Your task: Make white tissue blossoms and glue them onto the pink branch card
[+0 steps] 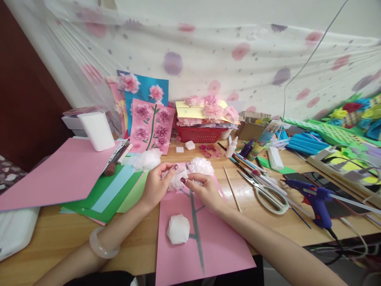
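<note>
My left hand [159, 184] and my right hand [206, 192] are close together above the pink card [220, 246]. Both pinch a thin white tissue paper piece [179, 173] between thumb and fingers. Fluffy white tissue flowers show behind and under my fingers, the clearest being a white tissue flower [201, 165] at the card's top. A grey-green stem [196, 230] with short branches is painted on the card. Left of that stem lies a folded white tissue wad [178, 229]. Loose white tissue [148, 159] is beyond my left hand.
To the right lie scissors [269, 196], a wooden stick [232, 188] and a blue glue gun [315, 198] with a cord. Coloured sheets [125, 190] cover the left side. Behind stand a pink flower picture [152, 127] and a red basket [199, 135].
</note>
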The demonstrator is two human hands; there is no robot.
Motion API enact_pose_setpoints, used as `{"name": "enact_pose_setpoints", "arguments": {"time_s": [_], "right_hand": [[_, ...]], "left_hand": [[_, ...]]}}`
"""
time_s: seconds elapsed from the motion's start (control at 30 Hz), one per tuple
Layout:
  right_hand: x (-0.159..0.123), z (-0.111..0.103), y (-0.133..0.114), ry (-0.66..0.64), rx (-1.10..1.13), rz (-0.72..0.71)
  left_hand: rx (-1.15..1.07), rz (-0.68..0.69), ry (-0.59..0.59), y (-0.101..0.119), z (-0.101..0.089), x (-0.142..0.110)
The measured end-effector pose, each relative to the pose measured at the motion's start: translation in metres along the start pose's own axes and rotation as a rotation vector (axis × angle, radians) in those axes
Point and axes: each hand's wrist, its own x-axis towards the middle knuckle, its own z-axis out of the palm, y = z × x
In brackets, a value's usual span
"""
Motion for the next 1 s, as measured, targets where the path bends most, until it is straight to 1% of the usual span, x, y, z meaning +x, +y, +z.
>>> {"name": "enact_pose_setpoints", "arguments": {"time_s": [0.1,0.2,0.27,0.37,0.43,0.47,0.53,0.57,0.63,0.67,0.7,0.77,0.8,0.87,1.0], "right_hand": [[0.000,0.000,0.000,0.006,-0.019,0.008],[0.000,0.000,-0.001,0.012,-0.036,0.014],[0.000,0.000,-0.002,0.009,-0.036,0.020],[0.000,0.000,-0.002,-0.002,-0.021,0.035],[0.000,0.001,0.001,-0.008,0.005,0.054],[0.000,0.001,0.002,-0.006,0.022,0.066],[0.001,0.001,0.005,0.006,0.056,0.092],[0.002,0.001,0.006,0.016,0.071,0.101],[0.003,0.000,0.008,0.027,0.093,0.106],[0.003,0.000,0.008,0.029,0.102,0.106],[0.003,0.000,0.007,0.028,0.111,0.104],[0.003,-0.001,0.005,0.022,0.114,0.093],[0.002,-0.001,0.004,0.020,0.110,0.083],[0.000,-0.001,0.001,0.021,0.097,0.066],[-0.002,-0.001,-0.002,0.023,0.089,0.058]], "left_hand": [[-0.050,-0.037,0.067,-0.005,-0.001,0.005],[0.030,0.004,0.163,-0.022,-0.010,0.018],[0.115,0.058,0.225,-0.036,-0.024,0.030],[0.206,0.095,0.268,-0.051,-0.052,0.048],[0.263,0.153,0.303,-0.052,-0.066,0.054],[0.282,0.190,0.319,-0.049,-0.069,0.055],[0.300,0.268,0.322,-0.038,-0.065,0.051],[0.302,0.303,0.298,-0.031,-0.059,0.046],[0.290,0.360,0.180,-0.016,-0.042,0.033],[0.279,0.375,0.091,-0.008,-0.032,0.025],[0.254,0.385,-0.032,-0.002,-0.024,0.018],[0.200,0.359,-0.150,0.007,-0.011,0.006],[0.170,0.338,-0.183,0.010,-0.007,0.002],[0.092,0.282,-0.205,0.011,-0.004,-0.002],[-0.142,0.120,-0.253,0.010,-0.005,-0.002]]}}
